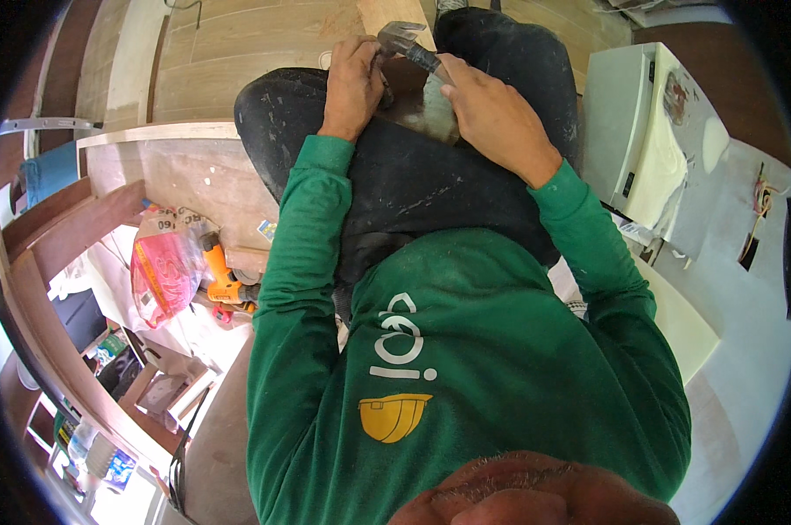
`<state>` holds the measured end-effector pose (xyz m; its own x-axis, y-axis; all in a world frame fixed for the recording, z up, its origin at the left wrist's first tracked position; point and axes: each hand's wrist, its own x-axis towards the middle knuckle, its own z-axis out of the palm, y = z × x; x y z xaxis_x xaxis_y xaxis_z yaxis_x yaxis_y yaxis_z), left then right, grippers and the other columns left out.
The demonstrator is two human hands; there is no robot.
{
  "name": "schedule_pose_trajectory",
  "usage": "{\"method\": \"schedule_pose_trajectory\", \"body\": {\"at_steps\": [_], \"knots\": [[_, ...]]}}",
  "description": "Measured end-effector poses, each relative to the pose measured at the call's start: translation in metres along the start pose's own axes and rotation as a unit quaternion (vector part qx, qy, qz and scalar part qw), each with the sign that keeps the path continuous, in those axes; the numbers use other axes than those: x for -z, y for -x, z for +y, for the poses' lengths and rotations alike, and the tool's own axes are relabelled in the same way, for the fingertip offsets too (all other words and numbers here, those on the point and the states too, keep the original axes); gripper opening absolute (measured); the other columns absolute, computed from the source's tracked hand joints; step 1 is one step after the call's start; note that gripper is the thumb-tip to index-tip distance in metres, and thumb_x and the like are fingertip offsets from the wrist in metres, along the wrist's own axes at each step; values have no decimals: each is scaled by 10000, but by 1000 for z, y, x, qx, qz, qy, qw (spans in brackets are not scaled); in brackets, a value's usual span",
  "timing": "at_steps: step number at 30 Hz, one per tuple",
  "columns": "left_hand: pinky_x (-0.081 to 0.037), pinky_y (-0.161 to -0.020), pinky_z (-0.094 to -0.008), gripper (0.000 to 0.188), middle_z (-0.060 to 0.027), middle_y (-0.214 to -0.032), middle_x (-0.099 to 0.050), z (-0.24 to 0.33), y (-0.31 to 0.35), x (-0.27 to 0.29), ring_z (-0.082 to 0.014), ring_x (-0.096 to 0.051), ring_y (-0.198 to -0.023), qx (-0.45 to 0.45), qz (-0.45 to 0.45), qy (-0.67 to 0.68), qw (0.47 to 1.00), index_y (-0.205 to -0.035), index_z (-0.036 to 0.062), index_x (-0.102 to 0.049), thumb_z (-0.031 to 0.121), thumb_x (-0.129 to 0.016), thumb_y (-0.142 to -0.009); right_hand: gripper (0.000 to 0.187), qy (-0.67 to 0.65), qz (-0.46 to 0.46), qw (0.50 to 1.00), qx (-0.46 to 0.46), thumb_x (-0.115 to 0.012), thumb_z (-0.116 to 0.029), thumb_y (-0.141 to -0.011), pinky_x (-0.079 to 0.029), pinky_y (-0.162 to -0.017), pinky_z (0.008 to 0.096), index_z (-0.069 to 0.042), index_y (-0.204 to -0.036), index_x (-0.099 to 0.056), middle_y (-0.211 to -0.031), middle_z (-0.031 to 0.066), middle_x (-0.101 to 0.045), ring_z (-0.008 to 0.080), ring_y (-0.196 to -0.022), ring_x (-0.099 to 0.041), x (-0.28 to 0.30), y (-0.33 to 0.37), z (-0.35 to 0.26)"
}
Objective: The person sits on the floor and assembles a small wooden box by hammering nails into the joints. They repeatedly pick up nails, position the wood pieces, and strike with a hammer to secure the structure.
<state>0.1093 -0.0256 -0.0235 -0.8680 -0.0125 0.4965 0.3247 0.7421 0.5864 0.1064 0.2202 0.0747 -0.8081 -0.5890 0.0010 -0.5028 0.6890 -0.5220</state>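
Note:
My right hand is wrapped round the dark handle of a claw hammer. The hammer's metal head lies up and to the left, right beside the fingers of my left hand. Those left fingers are curled closed near the hammer head. A dark piece shows under them, but its kind is unclear. Just beyond the hammer, a light wooden board lies on the floor. Both hands are between my bent knees, in dark trousers marked with pale smears.
To the left stands a wooden frame, with an orange power drill and a red-and-clear plastic bag near it. A pale cabinet is close on the right. Loose wires stick out of a grey panel.

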Motion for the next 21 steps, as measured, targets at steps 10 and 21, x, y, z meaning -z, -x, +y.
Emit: {"method": "schedule_pose_trajectory", "body": {"at_steps": [10,21], "knots": [[-533,-958,-511,189,-150,-1201,-715,-2,0,2,-422,-633,-1089,9,-9,0,1000,-1116,22,-742,-35,-702,-940,391,-14,3,1000,-14,-574,-198,-1114,-616,-837,590,-46,-1473,-541,-1197,287,-746,502,-1006,-743,-2,3,-5],[-600,-932,-395,411,-161,-1144,-806,-17,-19,9,-252,-774,-1037,203,9,167,965,-1359,-13,-731,254,-761,-1048,394,-187,13,965,-183,-605,-235,-1118,-583,-905,494,-41,-1461,-604,-1113,265,-766,428,-1032,-769,29,37,9]]}}
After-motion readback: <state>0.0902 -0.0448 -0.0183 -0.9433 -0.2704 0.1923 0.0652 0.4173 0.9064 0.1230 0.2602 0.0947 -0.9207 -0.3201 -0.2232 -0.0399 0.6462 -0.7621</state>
